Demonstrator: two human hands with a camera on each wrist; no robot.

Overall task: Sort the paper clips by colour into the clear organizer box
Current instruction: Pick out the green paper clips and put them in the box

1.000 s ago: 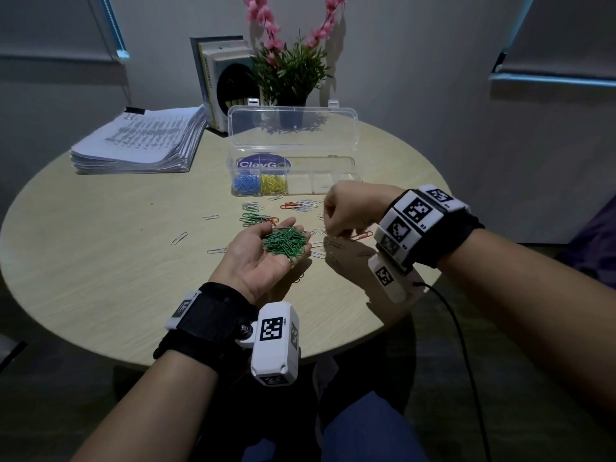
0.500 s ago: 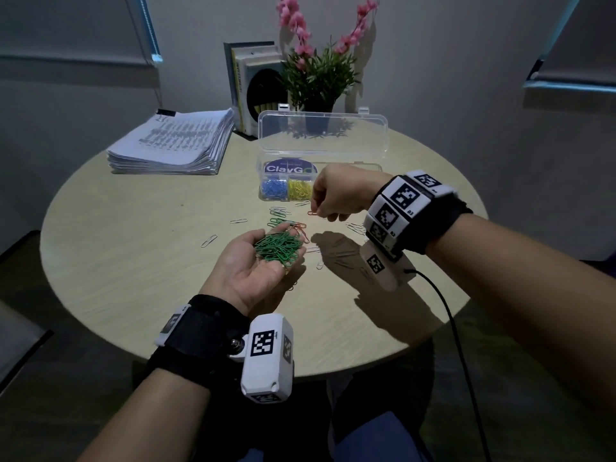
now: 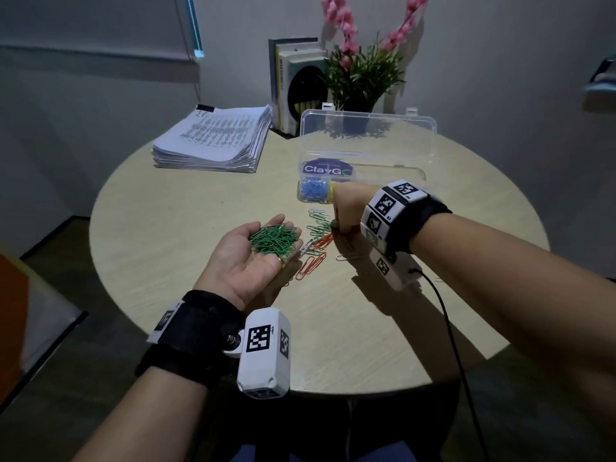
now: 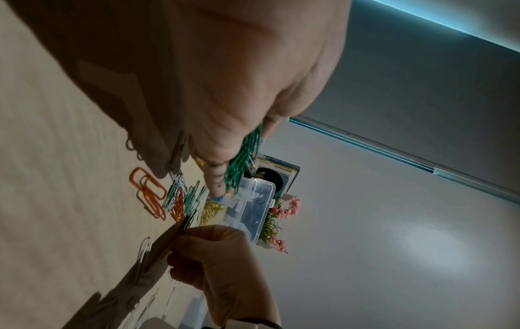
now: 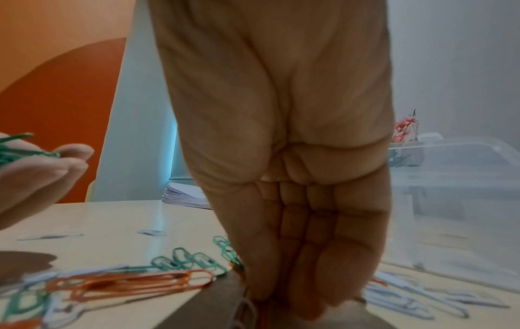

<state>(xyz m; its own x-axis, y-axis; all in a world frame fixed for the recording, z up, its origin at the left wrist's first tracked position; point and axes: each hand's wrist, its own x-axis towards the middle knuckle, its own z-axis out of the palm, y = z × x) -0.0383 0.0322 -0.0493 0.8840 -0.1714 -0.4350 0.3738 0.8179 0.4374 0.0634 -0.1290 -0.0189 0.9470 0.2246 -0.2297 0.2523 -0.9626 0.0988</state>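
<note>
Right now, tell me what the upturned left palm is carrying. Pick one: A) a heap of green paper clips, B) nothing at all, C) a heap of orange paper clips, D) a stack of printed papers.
A: the left hand lies palm up above the table with a heap of green paper clips on it; the orange paper clips lie on the wood beside it.

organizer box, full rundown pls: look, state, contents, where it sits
The clear organizer box is see-through plastic, long and low, on the round table in front of the books and plant. Its hinged lid stands open. A purple label reads "ClayG…". Blue paper clips fill the leftmost front compartment, yellow paper clips the next. The right hand partly hides its front; contact unclear.
</note>
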